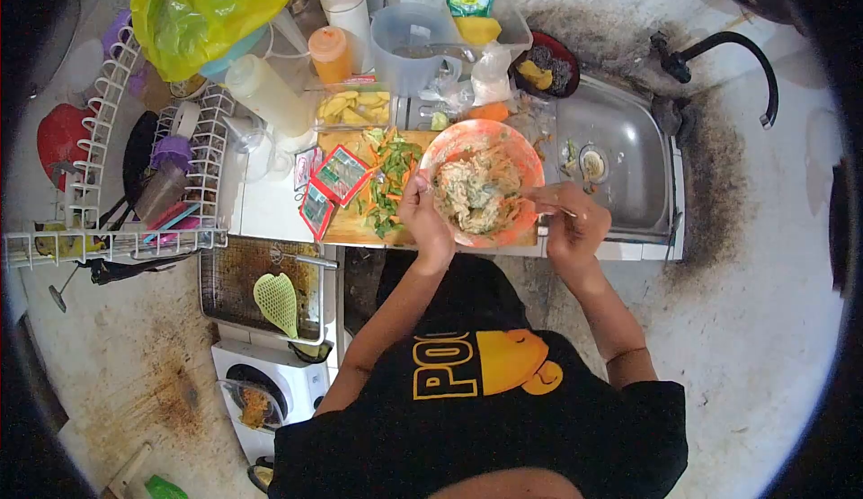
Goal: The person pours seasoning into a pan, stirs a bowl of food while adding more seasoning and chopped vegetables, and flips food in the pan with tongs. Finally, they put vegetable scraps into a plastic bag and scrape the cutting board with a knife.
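Observation:
An orange-and-white bowl [530, 159] holds a pale, floury mix [476, 189] with green and orange shreds in it. My left hand [424, 220] is closed on the bowl's left rim, thumb on the upper side. At the right rim, my right hand [573, 222] pinches what looks like a thin utensil; its far end is hidden in the mix. Beside the bowl, chopped greens and carrot [388, 184] lie on a wooden cutting board [346, 227]. Two red-edged seasoning packets [342, 175] rest at the board's left.
A metal sink [625, 157] with a black tap [733, 40] stands right. Behind are a tray of yellow slices [353, 106], a clear jug [413, 45] and bottles [270, 94]. A white dish rack [211, 157] stands left, above an oily pan [234, 274] with a green slotted turner [277, 301].

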{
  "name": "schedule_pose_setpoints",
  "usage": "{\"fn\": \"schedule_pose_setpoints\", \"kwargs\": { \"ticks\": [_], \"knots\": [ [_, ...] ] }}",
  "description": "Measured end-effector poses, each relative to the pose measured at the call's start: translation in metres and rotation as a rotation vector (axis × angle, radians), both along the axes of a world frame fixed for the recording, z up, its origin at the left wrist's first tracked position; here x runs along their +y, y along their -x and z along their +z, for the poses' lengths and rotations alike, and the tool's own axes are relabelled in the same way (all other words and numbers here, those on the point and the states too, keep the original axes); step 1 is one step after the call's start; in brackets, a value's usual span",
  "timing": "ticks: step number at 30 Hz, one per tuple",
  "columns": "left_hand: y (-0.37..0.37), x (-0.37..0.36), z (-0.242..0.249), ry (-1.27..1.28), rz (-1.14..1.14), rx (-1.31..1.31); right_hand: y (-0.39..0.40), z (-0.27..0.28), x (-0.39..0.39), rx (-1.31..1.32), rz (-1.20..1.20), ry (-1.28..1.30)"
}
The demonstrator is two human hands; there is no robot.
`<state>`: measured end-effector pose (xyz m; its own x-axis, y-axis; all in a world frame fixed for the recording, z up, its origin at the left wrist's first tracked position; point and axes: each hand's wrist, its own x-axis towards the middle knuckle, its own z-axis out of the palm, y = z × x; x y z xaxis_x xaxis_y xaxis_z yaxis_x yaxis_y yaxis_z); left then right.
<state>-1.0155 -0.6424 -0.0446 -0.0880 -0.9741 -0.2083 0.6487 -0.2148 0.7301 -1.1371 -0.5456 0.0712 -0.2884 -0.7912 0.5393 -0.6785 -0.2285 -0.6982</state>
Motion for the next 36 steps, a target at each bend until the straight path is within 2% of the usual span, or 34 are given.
{"fn": "schedule_pose_setpoints", "kwargs": {
  "ticks": [2,4,5,7,8,9,11,14,15,17,18,20,21,23,24,25,27,28,31,33,35,36],
  "knots": [
    [-0.004,0.001,-0.007,-0.008,-0.019,0.031,-0.013,-0.037,0.015,0.060,0.013,-0.065],
    [0.000,0.000,0.007,-0.001,-0.025,0.072,-0.024,-0.049,0.017,0.244,-0.026,-0.170],
    [0.001,0.001,0.007,-0.005,-0.021,0.074,-0.018,-0.050,0.016,0.246,-0.022,-0.173],
    [-0.004,-0.002,0.006,0.004,-0.059,0.019,-0.002,-0.041,0.000,-0.221,-0.025,-0.100],
    [-0.002,-0.003,0.005,0.014,-0.038,-0.012,0.008,-0.018,-0.007,-0.052,-0.069,-0.051],
    [-0.001,-0.004,0.001,0.014,-0.039,-0.011,0.014,-0.019,-0.016,-0.051,-0.069,-0.051],
    [-0.002,-0.002,-0.006,0.029,-0.034,0.010,0.024,-0.025,-0.028,0.038,-0.226,0.006],
    [-0.002,-0.003,0.005,0.001,-0.066,0.006,0.015,-0.057,-0.055,0.064,-0.286,-0.044],
    [-0.002,-0.002,0.005,-0.003,-0.063,0.004,0.007,-0.055,-0.056,0.063,-0.283,-0.048],
    [0.000,-0.003,0.004,0.007,-0.021,-0.016,-0.010,-0.048,-0.051,-0.168,-0.140,-0.131],
    [0.002,-0.005,0.003,0.007,-0.020,-0.009,-0.014,-0.034,-0.042,-0.161,-0.140,-0.130],
    [0.001,-0.005,0.000,0.029,-0.027,-0.018,-0.027,-0.009,-0.016,0.039,-0.055,-0.170],
    [0.001,-0.004,-0.001,0.023,-0.027,-0.020,-0.033,-0.011,-0.006,0.037,-0.054,-0.176],
    [0.001,-0.004,0.002,-0.042,-0.054,0.087,-0.042,-0.019,0.009,0.231,0.077,-0.081],
    [0.002,-0.004,0.002,-0.042,-0.057,0.086,-0.043,-0.037,0.011,0.216,0.102,-0.097],
    [0.002,-0.004,0.002,-0.023,-0.044,0.084,-0.036,-0.049,0.010,0.214,0.097,-0.097],
    [0.002,-0.004,0.003,0.000,-0.029,0.083,-0.012,-0.062,-0.004,0.045,0.071,-0.093],
    [0.000,-0.005,0.003,-0.015,-0.039,0.066,-0.008,-0.045,-0.012,-0.020,-0.054,-0.240],
    [0.004,-0.011,0.013,-0.016,-0.033,0.024,-0.020,0.013,-0.001,-0.029,0.018,-0.105],
    [-0.006,-0.001,0.013,-0.039,-0.038,-0.039,-0.031,-0.023,0.014,-0.042,0.040,-0.081],
    [0.001,-0.006,0.014,-0.017,-0.034,0.055,-0.026,-0.052,0.017,0.351,0.052,-0.199],
    [0.003,-0.007,0.012,-0.015,-0.026,0.060,-0.029,-0.038,0.011,0.226,0.022,-0.302]
  ]
}}
